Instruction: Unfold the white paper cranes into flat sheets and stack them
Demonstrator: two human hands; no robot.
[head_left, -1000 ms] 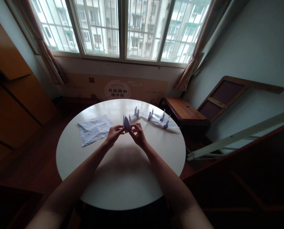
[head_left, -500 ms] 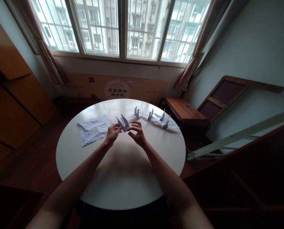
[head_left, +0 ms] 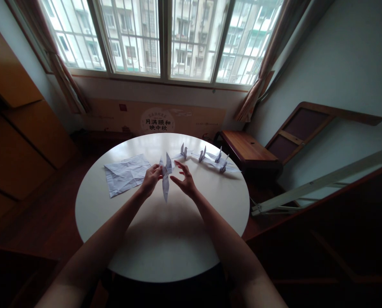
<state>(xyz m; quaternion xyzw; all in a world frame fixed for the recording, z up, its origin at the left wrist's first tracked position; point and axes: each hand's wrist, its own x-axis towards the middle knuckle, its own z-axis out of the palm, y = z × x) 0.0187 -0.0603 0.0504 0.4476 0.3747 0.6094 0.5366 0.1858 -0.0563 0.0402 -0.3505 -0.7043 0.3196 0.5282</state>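
Over the middle of the round white table (head_left: 165, 252), my left hand (head_left: 150, 179) pinches a white paper crane (head_left: 165, 177) by its left side. One wing of the crane points down toward me, and its other tips point up. My right hand (head_left: 185, 179) is just right of the crane, fingers spread and apart from it, with nothing in them. A creased sheet of white paper (head_left: 126, 173) lies flat left of my left hand. Beyond my right hand several folded cranes (head_left: 202, 155) stand along the table's far right.
A wooden bench (head_left: 250, 145) stands behind the table at the right, near a leaning wooden frame (head_left: 300, 128). Barred windows (head_left: 194, 42) and a printed banner (head_left: 114, 113) are at the back. Wooden cabinets (head_left: 27, 137) line the left.
The crane has been turned in my left hand, and a wing now hangs down toward me. My right hand has let go of it, and its fingers have opened.
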